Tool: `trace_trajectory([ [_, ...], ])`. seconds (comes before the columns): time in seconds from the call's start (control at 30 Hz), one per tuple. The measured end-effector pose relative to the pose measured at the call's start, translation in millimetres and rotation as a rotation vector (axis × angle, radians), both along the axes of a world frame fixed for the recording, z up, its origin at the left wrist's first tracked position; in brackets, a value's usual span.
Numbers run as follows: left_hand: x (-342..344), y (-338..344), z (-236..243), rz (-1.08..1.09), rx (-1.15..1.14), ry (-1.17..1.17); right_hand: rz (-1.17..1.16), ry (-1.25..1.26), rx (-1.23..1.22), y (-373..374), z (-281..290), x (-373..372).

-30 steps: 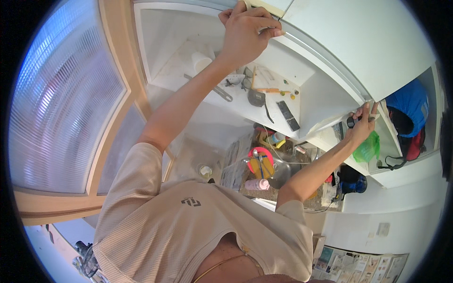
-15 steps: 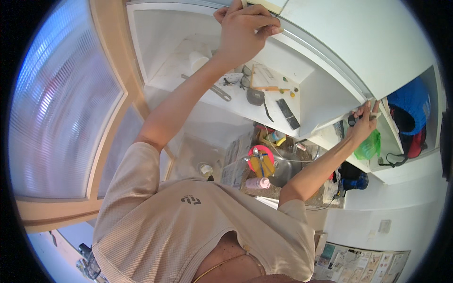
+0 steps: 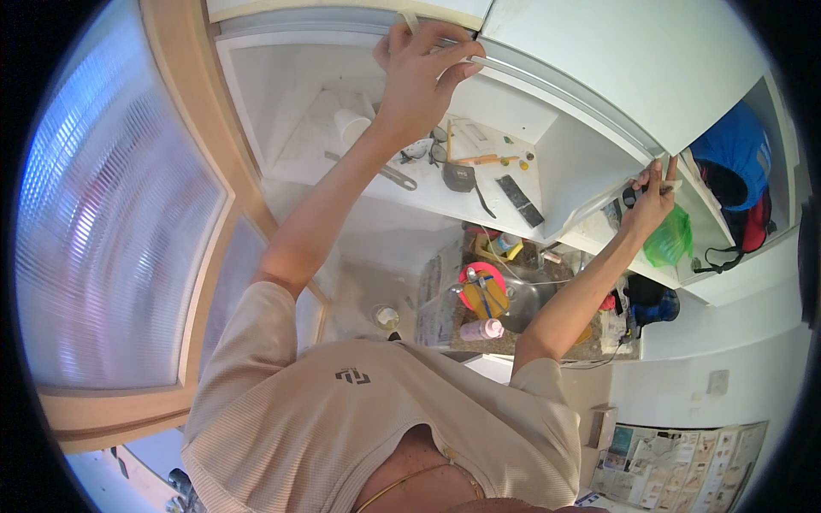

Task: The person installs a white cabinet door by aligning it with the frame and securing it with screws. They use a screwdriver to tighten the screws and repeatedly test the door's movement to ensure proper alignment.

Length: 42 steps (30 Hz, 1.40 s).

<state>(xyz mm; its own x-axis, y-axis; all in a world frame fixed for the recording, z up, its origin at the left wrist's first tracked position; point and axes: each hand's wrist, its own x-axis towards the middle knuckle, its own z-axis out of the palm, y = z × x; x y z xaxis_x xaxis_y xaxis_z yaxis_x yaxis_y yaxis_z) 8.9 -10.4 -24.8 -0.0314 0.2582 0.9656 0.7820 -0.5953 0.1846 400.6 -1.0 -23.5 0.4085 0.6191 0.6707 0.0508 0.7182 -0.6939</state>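
Observation:
Up at the front edge of a white cabinet, my left hand [image 3: 425, 73] is closed, thumb and fingers pinching a thin pale strip [image 3: 409, 20] whose tip pokes out between the fingers. A silver metal rail [image 3: 571, 96] runs along this edge from my left hand toward my right. At the rail's right end, my right hand [image 3: 652, 205] is raised with its fingertips against the cabinet edge and a small pale piece between them. Whether both hands hold one and the same strip, I cannot tell. White door panels [image 3: 616, 60] lie just above the rail.
On the open shelf lie a tape measure [image 3: 459, 177], a black bar [image 3: 520, 200], glasses [image 3: 439, 147], a white cup [image 3: 351, 126] and a flat metal tool [image 3: 397, 177]. Below are a sink [image 3: 532, 301] and a pink bottle [image 3: 481, 330]. A green bag [image 3: 670, 239] sits at right; a ribbed-glass door [image 3: 111, 205] stands left.
The whole view has shifted slightly, with the cabinet edge and both hands a little further left in it. Both hands keep their places along the rail.

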Motion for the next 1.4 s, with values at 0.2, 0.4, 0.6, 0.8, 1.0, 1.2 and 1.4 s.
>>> trace_trajectory([
  [0.2, 0.2, -15.0, 8.1, -0.058, 0.031, 0.011, -0.055, 0.046, -0.009, -0.7, -3.3, -6.1],
  [0.4, 10.6, -11.1, -4.2, -0.051, 0.031, -0.036, -0.156, -0.015, -0.020, 9.1, -7.1, 3.1],
  [0.6, 25.2, -45.6, -5.3, -0.101, -0.027, -0.195, -0.195, -0.064, 0.033, 7.4, -9.2, -1.0],
  [0.8, 28.5, -57.8, -8.8, -0.406, -0.155, -0.333, -0.160, -0.071, 0.060, 6.7, -8.7, -4.9],
  [1.0, 43.9, -92.5, -0.8, 0.063, -0.107, -0.167, -0.254, -0.209, 0.029, -4.5, -4.1, -6.3],
  [1.2, 49.7, -69.8, -4.3, -0.863, -0.287, -0.681, -0.252, -0.135, 0.016, 1.1, -1.4, -7.7],
  [1.4, 49.7, -46.2, -13.3, -1.123, -0.273, -0.864, -0.280, -0.169, 0.025, -0.4, 0.5, -10.8],
])
